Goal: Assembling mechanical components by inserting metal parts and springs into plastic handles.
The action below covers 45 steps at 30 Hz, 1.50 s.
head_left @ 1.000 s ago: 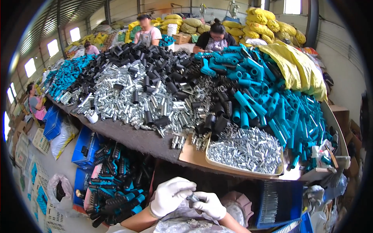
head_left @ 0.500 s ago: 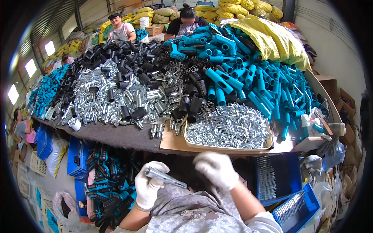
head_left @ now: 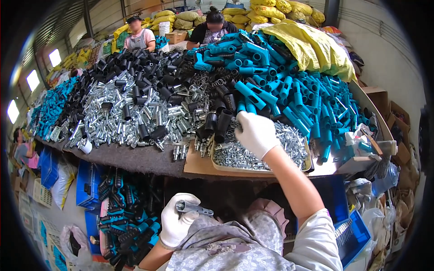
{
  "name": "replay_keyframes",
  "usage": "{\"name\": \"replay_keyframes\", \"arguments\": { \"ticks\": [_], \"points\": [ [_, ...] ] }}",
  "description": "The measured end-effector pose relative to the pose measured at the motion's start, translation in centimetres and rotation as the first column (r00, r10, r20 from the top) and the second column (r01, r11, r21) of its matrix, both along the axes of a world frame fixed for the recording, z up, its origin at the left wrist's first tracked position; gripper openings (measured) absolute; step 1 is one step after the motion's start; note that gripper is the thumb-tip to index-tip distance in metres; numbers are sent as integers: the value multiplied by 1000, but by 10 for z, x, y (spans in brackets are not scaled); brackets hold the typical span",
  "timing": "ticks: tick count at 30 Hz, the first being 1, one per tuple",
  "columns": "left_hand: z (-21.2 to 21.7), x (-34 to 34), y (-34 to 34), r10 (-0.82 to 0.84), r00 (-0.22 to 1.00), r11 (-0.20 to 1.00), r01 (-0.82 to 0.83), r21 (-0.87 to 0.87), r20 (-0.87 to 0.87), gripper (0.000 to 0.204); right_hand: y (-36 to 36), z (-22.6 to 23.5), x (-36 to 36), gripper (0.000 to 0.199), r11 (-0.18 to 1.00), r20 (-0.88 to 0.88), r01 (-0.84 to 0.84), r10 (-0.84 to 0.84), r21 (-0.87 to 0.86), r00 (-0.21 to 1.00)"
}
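Note:
Above my lap, my left hand [head_left: 177,220], in a white glove, is wrapped round a slotted grey metal tube [head_left: 194,208]. The tube's round mouth points left and its slotted end lies to the right. My right hand [head_left: 257,133], also gloved in white, reaches across the metal tray [head_left: 226,169] of small silver pins [head_left: 289,149]. Its fingers are curled beside the black tubes [head_left: 223,124] and just below the ends of the teal tubes [head_left: 250,95]. What lies under those fingertips is hidden.
Silver parts [head_left: 108,122] and black sleeves [head_left: 149,67] are heaped left on the table. A yellow sack [head_left: 312,47] covers part of the teal heap. Blue bins [head_left: 355,239] stand low at right; black-and-teal handles [head_left: 129,226] lie low at left. Two people [head_left: 213,31] sit across the table.
My right hand has moved from above my lap, up and forward over the tray. The left hand keeps the metal tube, now turned with its round mouth more toward me.

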State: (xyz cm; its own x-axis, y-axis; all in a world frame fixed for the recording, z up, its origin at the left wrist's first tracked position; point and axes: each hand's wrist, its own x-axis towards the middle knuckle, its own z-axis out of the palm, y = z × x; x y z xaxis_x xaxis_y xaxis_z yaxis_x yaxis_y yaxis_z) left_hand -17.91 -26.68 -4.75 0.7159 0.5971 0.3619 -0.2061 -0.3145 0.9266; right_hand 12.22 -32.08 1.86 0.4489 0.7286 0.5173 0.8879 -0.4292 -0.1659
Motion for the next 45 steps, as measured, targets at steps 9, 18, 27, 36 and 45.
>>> {"name": "replay_keyframes", "arguments": {
  "ticks": [9,18,27,36,45],
  "points": [
    [-6,1,0,-9,999,995,13,-101,39,42,-15,69,106,22,767,-485,154,224,622,845],
    [-6,-3,-2,-99,995,982,94,-164,-23,41,-14,55,172,18,753,-459,243,88,611,884],
    [-5,11,2,-66,997,970,56,-238,-36,35,-22,40,177,20,622,-473,220,275,752,837],
    [-10,27,26,116,989,985,-102,-141,94,29,-48,33,140,29,473,-496,239,551,848,671],
    [-35,64,73,267,955,896,-295,332,129,26,-74,-4,-26,20,468,-550,298,768,832,330]
  ]
}}
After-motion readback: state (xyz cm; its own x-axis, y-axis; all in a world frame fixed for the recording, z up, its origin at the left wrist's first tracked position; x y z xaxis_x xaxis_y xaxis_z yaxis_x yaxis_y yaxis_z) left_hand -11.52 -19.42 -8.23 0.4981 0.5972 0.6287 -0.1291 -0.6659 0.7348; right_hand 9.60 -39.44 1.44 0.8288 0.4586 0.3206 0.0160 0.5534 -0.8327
